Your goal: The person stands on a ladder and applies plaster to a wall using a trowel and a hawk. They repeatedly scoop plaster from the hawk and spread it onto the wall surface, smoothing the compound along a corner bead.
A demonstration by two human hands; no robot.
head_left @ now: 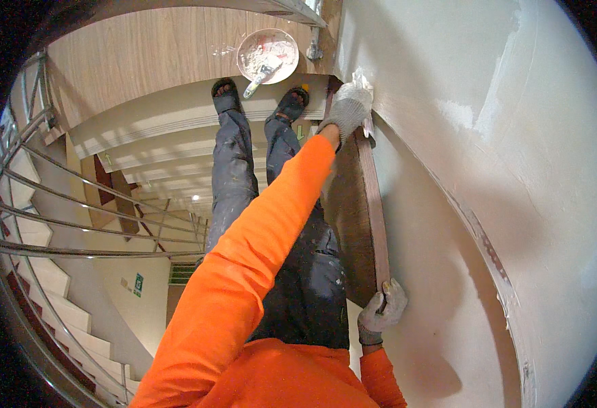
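Head view: the white-smeared item (361,79), upper centre-right, seems gripped in the left hand (347,107) beside the wall (448,61); light, even pressure would suit, the right hand (384,306), lower right, bracing round the brown board (375,221).

Shows plain orange on the sleeves (244,258), grey on left glove (348,112) and right glove (390,304), whitish spots on dark grey trousers (234,170), brown wood grain on the landing (142,68), perhaps pinkish white inside the bowl (240,62).
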